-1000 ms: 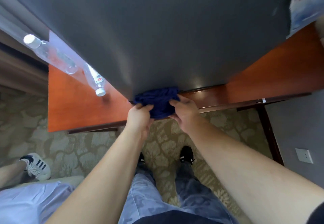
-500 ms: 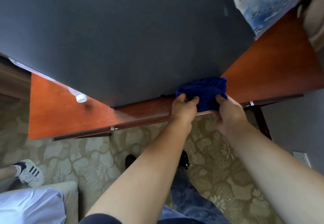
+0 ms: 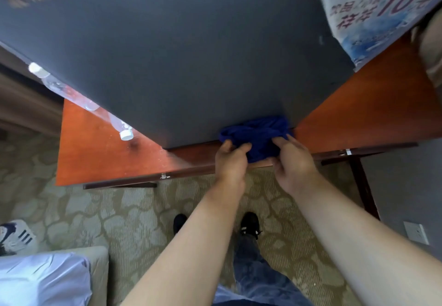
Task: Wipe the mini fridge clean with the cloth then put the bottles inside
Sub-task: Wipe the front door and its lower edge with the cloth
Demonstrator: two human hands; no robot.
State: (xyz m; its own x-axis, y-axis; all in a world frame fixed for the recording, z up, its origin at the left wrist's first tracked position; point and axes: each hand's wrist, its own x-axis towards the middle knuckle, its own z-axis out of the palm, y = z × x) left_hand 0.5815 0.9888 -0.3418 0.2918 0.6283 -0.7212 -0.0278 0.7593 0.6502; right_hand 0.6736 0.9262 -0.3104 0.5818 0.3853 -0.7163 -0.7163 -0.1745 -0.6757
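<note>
The dark grey mini fridge (image 3: 181, 61) stands on a red-brown wooden table (image 3: 100, 157), its door face filling the upper view. A dark blue cloth (image 3: 259, 135) is bunched against the fridge's bottom right corner. My left hand (image 3: 230, 159) grips the cloth's left side and my right hand (image 3: 293, 162) grips its right side. Two clear plastic bottles with white caps lie on the table to the fridge's left: one farther back (image 3: 55, 83), one nearer (image 3: 118, 125), both partly hidden by the fridge.
A printed poster (image 3: 373, 11) is on the fridge's right side. Patterned carpet (image 3: 119, 214) lies below. A bed corner (image 3: 47, 279) and another person's sneaker (image 3: 16, 236) are at the lower left. A wall socket (image 3: 415, 232) is at the right.
Both hands slid the cloth rightward along the fridge's bottom edge, from its left corner to its right corner. The view has shifted, so both bottles show again.
</note>
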